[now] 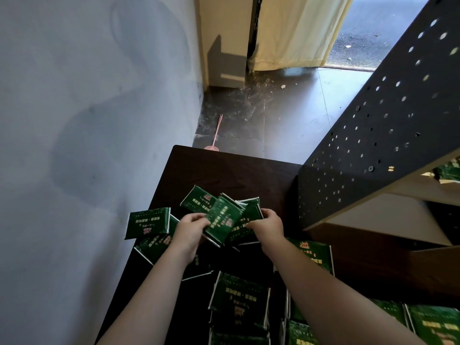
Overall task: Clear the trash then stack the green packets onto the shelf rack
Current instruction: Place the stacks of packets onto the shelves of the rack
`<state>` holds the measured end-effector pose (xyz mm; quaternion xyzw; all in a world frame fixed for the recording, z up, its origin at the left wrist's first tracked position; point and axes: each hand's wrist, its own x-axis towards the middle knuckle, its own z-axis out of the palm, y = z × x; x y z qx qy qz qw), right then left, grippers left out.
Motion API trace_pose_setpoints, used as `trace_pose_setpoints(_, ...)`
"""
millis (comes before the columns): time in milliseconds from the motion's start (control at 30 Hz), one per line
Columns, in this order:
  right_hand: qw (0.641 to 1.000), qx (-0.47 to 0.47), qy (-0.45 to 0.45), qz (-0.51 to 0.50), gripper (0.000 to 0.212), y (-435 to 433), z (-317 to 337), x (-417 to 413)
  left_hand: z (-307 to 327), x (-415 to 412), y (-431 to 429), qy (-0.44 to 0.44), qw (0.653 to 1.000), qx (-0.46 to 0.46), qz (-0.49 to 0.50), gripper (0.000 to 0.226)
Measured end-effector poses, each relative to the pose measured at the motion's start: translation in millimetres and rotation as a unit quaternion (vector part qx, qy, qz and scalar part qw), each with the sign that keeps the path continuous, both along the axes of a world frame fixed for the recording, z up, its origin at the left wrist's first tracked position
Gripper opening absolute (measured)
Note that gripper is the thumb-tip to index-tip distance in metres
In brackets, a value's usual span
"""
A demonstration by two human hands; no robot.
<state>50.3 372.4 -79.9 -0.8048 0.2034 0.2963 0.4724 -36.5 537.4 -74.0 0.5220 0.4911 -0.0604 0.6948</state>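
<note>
Several green packets lie scattered on a dark table (224, 168). My left hand (190, 229) grips a tilted green packet (222, 220) at its left edge. My right hand (267, 226) holds a small bunch of green packets (251, 210) just behind and to the right of it. One loose packet (148, 222) lies at the table's left edge, and more packets (240, 297) lie near me. The shelf rack (378, 135), black with a perforated side panel, stands at the right with green packets (448, 171) on one of its shelves.
A blue-grey wall (87, 120) runs close along the table's left side. Beyond the table, a pink fly swatter (215, 135) lies on the dark floor among scattered debris (258, 95). A yellow curtain (296, 33) hangs by the open doorway at the back.
</note>
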Motion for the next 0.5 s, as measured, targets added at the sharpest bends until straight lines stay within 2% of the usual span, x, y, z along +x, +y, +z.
trace_pose_setpoints(33, 1.000, 0.001, -0.003, 0.004, 0.056, 1.1, -0.9, -0.8, -0.2, 0.4, -6.7, 0.014, 0.996, 0.045, -0.074, 0.023)
trace_pose_setpoints(100, 1.000, 0.010, -0.005, 0.005, 0.053, 2.7, -4.8, -1.7, -3.9, 3.9, -17.0, 0.051, 0.965, 0.165, -0.197, 0.031)
trace_pose_setpoints(167, 1.000, 0.021, -0.004, 0.002, 0.044, 3.7, -3.1, -2.9, -6.1, 9.9, -24.6, 0.084, 0.927, 0.254, -0.261, 0.044)
trace_pose_setpoints(233, 0.999, 0.033, -0.005, 0.001, 0.033, 4.4, 1.1, -2.7, -7.5, 15.9, -30.2, 0.082, 0.927, 0.256, -0.262, 0.057)
trace_pose_setpoints(300, 0.999, 0.041, -0.009, -0.016, 0.029, 3.1, 2.4, -1.3, -7.3, 21.5, -34.2, 0.064, 0.945, 0.204, -0.248, 0.075)
trace_pose_setpoints(367, 0.998, 0.049, -0.003, -0.036, 0.044, 2.0, 3.3, -0.3, -10.7, 26.4, -34.4, 0.070, 0.949, 0.169, -0.258, 0.090)
trace_pose_setpoints(433, 0.997, 0.060, 0.008, -0.052, 0.060, 0.6, 2.0, 0.5, -13.4, 30.8, -33.7, 0.092, 0.937, 0.177, -0.286, 0.097)
trace_pose_setpoints(500, 0.995, 0.070, 0.016, -0.070, 0.061, 1.7, -1.0, 0.1, -14.2, 33.9, -33.6, 0.100, 0.929, 0.180, -0.306, 0.096)
